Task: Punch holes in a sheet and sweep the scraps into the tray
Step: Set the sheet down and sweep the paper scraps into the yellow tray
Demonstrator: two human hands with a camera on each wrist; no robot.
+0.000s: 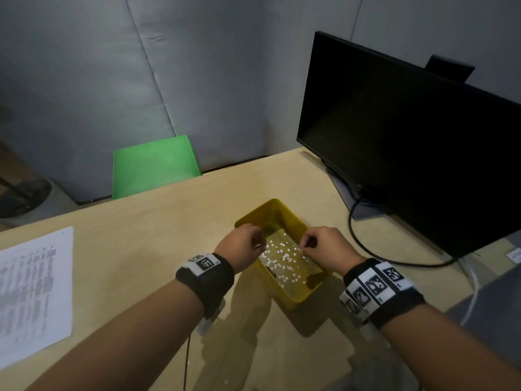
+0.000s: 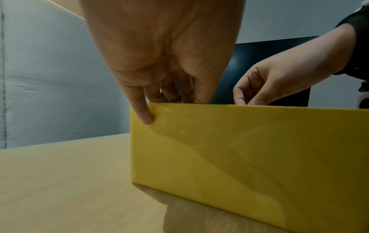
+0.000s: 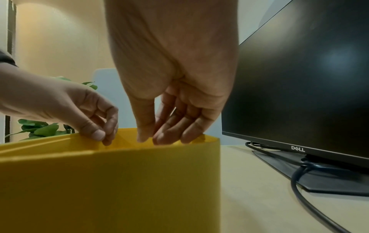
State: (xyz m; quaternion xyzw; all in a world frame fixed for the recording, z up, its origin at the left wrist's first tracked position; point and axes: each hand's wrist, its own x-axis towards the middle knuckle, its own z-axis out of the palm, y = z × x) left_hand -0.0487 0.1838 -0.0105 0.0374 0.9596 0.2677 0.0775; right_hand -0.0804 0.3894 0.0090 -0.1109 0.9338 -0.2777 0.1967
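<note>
A yellow tray (image 1: 293, 299) stands mid-table with several white paper scraps (image 1: 282, 258) on its floor. My left hand (image 1: 260, 242) hovers over the tray's left rim, thumb and forefinger drawn together. In the left wrist view its little finger (image 2: 146, 116) touches the outside of the tray (image 2: 249, 157). My right hand (image 1: 306, 245) hangs over the right rim with its fingertips gathered; nothing shows between them. The right wrist view has the right hand (image 3: 151, 138) above the tray (image 3: 119, 189) and the left hand (image 3: 103, 137) opposite. A printed sheet (image 1: 33, 292) lies far left. No hole punch is in view.
A black monitor (image 1: 408, 150) stands at the back right on its base, and its cable (image 1: 394, 261) loops over the table close to the tray. A green chair (image 1: 153, 165) sits behind the table's far edge. Grey wall panels close off the back.
</note>
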